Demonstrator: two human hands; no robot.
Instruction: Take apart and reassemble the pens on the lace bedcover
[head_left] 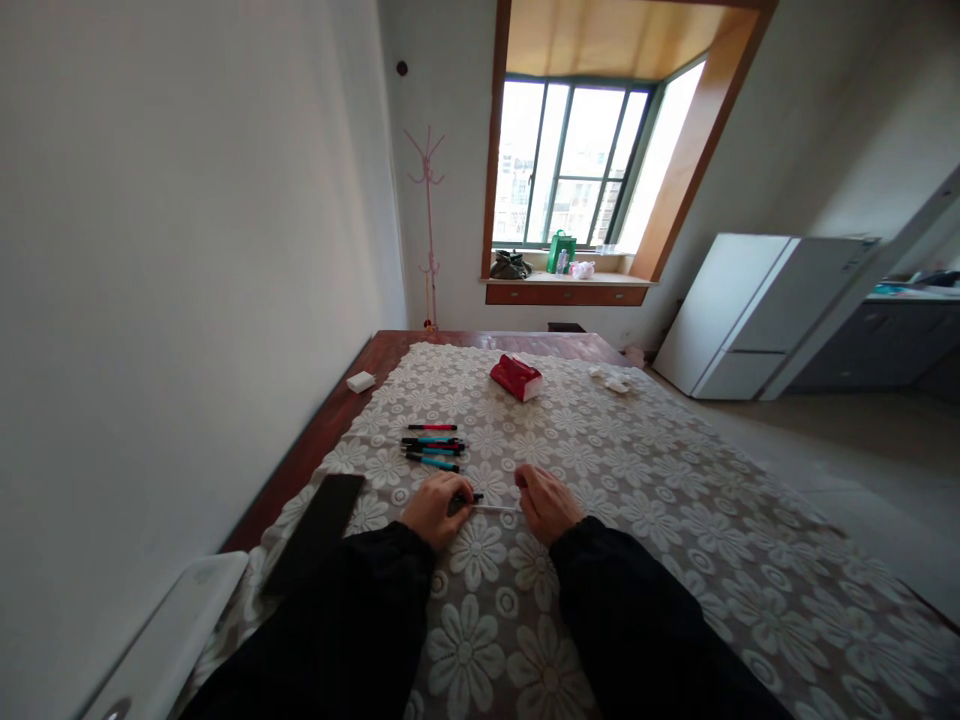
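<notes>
My left hand (437,508) is closed over the cloth, its fingertips pinching a small black pen part (478,497). A thin white rod that looks like a pen refill (495,509) runs between my two hands. Its right end meets the curled fingers of my right hand (547,502), which is closed; its exact grip is hidden. Just beyond my left hand lie several pens with black, blue and red barrels (433,461), roughly side by side.
A flower-patterned cloth (465,650) covers the wooden table (360,365). A dark flat phone-like slab (319,530) and a white case (172,630) lie at left. Farther off are a red tissue pack (516,377), a white adapter (361,381) and crumpled white tissues (616,383).
</notes>
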